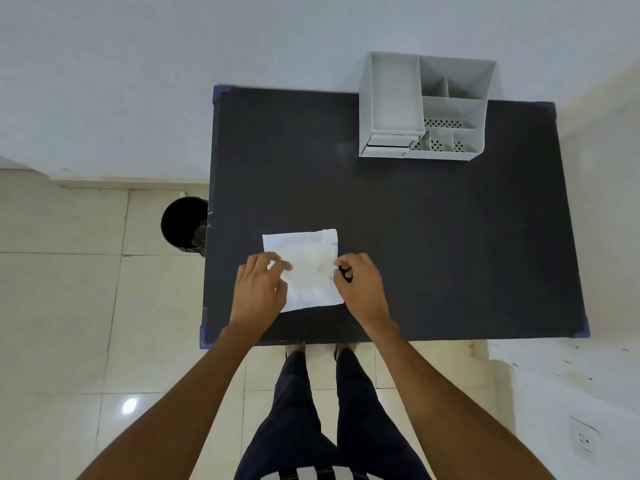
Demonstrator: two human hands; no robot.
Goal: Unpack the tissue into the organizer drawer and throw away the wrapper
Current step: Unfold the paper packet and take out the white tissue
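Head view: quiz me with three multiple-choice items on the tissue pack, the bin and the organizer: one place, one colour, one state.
1. Where does the round black waste bin stand?
A. on the floor, left of the table
B. on the table
C. behind the organizer

2. What colour is the plastic desk organizer at the far right of the dark table?
A. red
B. light grey
C. black

3. How is the flat white wrapped tissue pack placed?
A. inside the bin
B. in the organizer
C. flat on the table, left hand and right hand at its sides

Answers: 1 A, it stands on the tiles by the table's left edge. 2 B, its walls look pale grey. 3 C, both hands grip its edges.
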